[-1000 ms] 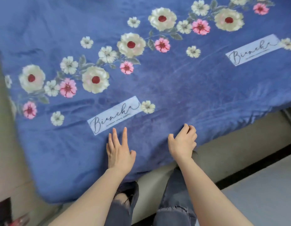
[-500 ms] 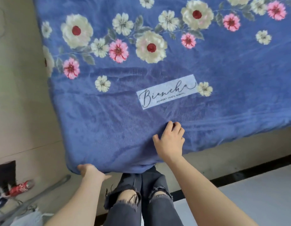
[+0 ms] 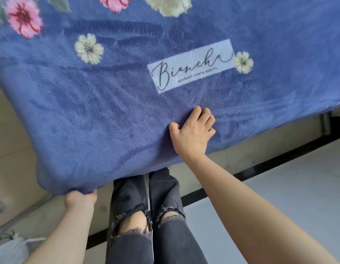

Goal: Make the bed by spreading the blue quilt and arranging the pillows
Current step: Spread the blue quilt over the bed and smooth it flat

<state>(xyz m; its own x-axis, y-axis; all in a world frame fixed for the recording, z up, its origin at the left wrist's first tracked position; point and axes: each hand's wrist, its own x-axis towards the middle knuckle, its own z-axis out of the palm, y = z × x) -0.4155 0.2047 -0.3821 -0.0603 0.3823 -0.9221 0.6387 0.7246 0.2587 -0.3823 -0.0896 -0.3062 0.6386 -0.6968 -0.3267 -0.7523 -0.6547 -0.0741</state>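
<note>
Filling the upper two thirds of the frame, the blue quilt [image 3: 100,111] lies spread flat, its near edge running on a slant from the lower left up to the right side of the frame, so its long axis cannot be judged from the part in view. One corner hangs at the lower left, rounded and thick where the fabric doubles over. The cloth is a short, plush fleece, matte, with faint brush marks and shallow creases fanning out from the middle. Printed flowers cross the top: a pink one [image 3: 22,18] at the upper left, cream ones [image 3: 89,48] lower down, all flat print with no relief. A pale rectangular label [image 3: 191,65] sits tilted, its right end higher, with dark script reading "Biancha". The left hand [image 3: 80,200], at the lower left, is clenched on the hanging corner, fingers curled under the hem and hidden by it. The right hand [image 3: 193,132], right of centre, rests palm down on the quilt just inside the near edge, its fingertips bent and bunching the pile, thumb spread to the left. Below, dark ripped jeans [image 3: 146,225] show frayed knee holes, standing on a pale smooth floor [image 3: 279,187] crossed by a black strip.
</note>
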